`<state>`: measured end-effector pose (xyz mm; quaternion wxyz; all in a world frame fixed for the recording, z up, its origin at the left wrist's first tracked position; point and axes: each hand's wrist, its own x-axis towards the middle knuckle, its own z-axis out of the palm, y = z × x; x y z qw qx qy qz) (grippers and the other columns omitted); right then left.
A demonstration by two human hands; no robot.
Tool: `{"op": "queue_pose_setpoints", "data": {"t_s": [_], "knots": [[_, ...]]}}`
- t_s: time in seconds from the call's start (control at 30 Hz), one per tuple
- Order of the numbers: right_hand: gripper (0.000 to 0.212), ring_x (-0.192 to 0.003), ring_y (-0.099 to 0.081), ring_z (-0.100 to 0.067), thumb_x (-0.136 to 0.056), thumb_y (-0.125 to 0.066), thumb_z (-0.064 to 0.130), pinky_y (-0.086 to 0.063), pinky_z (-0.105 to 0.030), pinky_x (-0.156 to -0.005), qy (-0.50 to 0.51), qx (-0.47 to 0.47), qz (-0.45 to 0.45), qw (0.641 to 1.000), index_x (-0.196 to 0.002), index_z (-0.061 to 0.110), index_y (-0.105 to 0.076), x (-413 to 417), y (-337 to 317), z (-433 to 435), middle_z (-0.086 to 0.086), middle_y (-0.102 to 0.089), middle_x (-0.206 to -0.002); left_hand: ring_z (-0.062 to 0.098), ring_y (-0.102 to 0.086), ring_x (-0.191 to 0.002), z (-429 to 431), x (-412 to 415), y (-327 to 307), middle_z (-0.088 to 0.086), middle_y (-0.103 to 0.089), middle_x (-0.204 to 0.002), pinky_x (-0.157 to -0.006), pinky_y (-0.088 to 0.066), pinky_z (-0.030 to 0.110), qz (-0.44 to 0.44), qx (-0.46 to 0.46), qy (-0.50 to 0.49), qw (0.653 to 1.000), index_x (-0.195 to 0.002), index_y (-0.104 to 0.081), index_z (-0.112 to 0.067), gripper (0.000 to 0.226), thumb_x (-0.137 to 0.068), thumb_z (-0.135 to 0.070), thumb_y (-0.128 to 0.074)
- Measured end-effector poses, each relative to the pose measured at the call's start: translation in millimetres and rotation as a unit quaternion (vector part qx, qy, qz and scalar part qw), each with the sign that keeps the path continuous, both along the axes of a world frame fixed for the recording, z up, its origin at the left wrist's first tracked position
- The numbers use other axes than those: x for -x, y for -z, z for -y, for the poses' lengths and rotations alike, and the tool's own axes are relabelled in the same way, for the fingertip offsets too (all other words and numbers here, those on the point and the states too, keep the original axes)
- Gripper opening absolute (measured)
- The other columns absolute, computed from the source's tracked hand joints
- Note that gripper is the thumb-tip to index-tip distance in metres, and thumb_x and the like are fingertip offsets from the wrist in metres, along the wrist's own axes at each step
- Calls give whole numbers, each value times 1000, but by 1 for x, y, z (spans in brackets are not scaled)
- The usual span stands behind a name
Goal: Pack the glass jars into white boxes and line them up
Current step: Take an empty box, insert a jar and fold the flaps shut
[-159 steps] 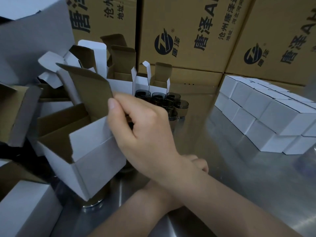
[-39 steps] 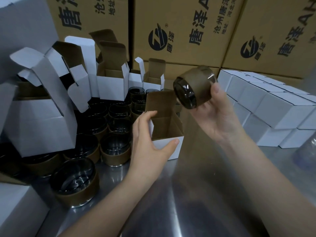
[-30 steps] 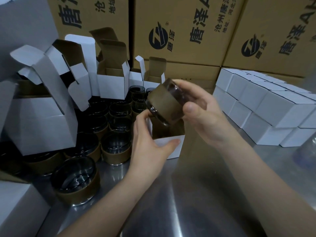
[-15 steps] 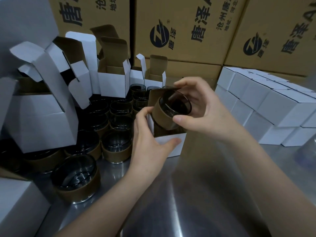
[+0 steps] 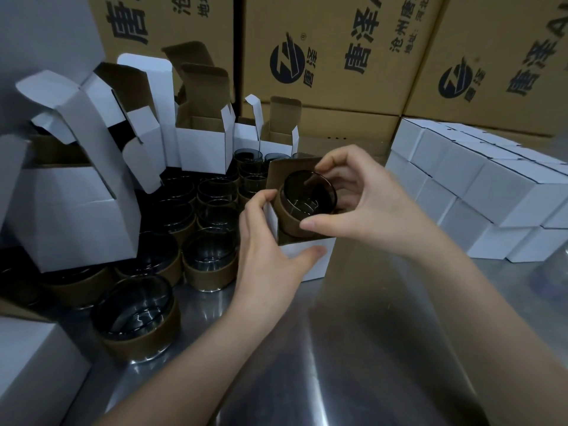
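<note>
Near the lower edge of the frame, the bare steel tabletop [image 5: 353, 348] is shining. Loose jars [image 5: 135, 315] are standing on it at lower left. At centre, the left hand [image 5: 270, 250] is gripping the open white box [image 5: 310, 259], thumb on its front and fingers round its left side. The right hand [image 5: 368, 204] is pinching the jar [image 5: 304, 201] at its rim and brown sleeve. The jar is sitting tilted, base partly inside the box and mouth facing the camera.

The dark glass is probably fairly heavy, slick and breakable, so the paper sleeve looks like the surer place to hold. The thin card box is likely bending easily.

Farther right, closed boxes [image 5: 491, 195] are lying in rows. Empty open boxes [image 5: 203, 149] are standing at upper left, with brown cartons [image 5: 338, 50] behind.
</note>
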<state>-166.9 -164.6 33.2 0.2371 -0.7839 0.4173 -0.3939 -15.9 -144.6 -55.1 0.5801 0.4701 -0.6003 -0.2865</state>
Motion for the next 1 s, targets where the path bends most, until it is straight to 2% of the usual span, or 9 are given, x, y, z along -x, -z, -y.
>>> {"op": "queue_pose_setpoints", "data": {"t_s": [0.17, 0.3, 0.4, 0.47, 0.6, 0.73, 0.87, 1.0], "knots": [[59, -100, -64, -4, -64, -82, 46, -57, -34, -88, 47, 13, -64, 997, -117, 31, -60, -5, -1, -1, 18, -64, -105, 2, -40, -129, 0, 1, 2, -11, -40, -137, -95, -35, 11, 9, 6, -3, 1000, -132, -32, -40, 89, -66, -23, -89], [57, -96, -60, -4, -64, -79, 48, -55, -28, -83, 80, 27, -95, 992, -113, 24, -64, -12, 0, -2, 14, -56, -102, 4, -40, -129, 1, 1, 3, -10, -39, -137, -98, -37, 16, 14, 10, -7, 1000, -134, -32, -38, 89, -66, -24, -88], [57, -91, -56, -4, -65, -80, 48, -49, -20, -76, 105, 31, -128, 986, -114, 22, -66, -16, 1, -2, 12, -53, -100, 2, -39, -128, 1, 2, 3, -11, -38, -137, -95, -38, 13, 20, 13, -10, 1000, -132, -30, -43, 90, -66, -24, -88], [56, -87, -54, -4, -64, -79, 50, -44, -18, -72, 118, 26, -146, 982, -112, 23, -66, -17, 1, -1, 13, -52, -97, 4, -39, -128, 0, 2, 3, -9, -38, -137, -99, -39, 17, 27, 15, -15, 999, -134, -31, -41, 91, -66, -24, -89], [51, -83, -51, -4, -64, -80, 51, -37, -18, -64, 135, 19, -189, 973, -105, 23, -68, -22, 3, 2, 12, -50, -93, 9, -41, -129, 0, 3, 1, -7, -38, -137, -106, -44, 35, 29, 11, -16, 999, -137, -32, -36, 93, -65, -23, -89], [48, -83, -48, -5, -64, -82, 49, -33, -17, -61, 143, 3, -226, 964, -101, 21, -69, -26, 3, 5, 8, -48, -94, 11, -41, -129, -1, 3, 0, -6, -38, -137, -106, -45, 37, 31, 12, -14, 999, -137, -31, -37, 93, -66, -24, -90], [44, -89, -47, -10, -64, -83, 49, -31, -20, -57, 143, -33, -275, 950, -94, 20, -68, -31, -1, 8, 2, -45, -97, 7, -38, -130, 0, 3, 2, -7, -37, -138, -106, -41, 28, 33, 16, -11, 999, -138, -32, -35, 93, -66, -24, -89], [42, -73, -43, -10, -63, -84, 52, -26, -23, -50, 143, -62, -317, 935, -77, 17, -65, -37, -5, 12, -3, -47, -85, -2, -33, -128, 3, 2, 5, -11, -35, -140, -93, -32, 5, 39, 15, -8, 999, -137, -31, -40, 92, -67, -23, -88]]}}
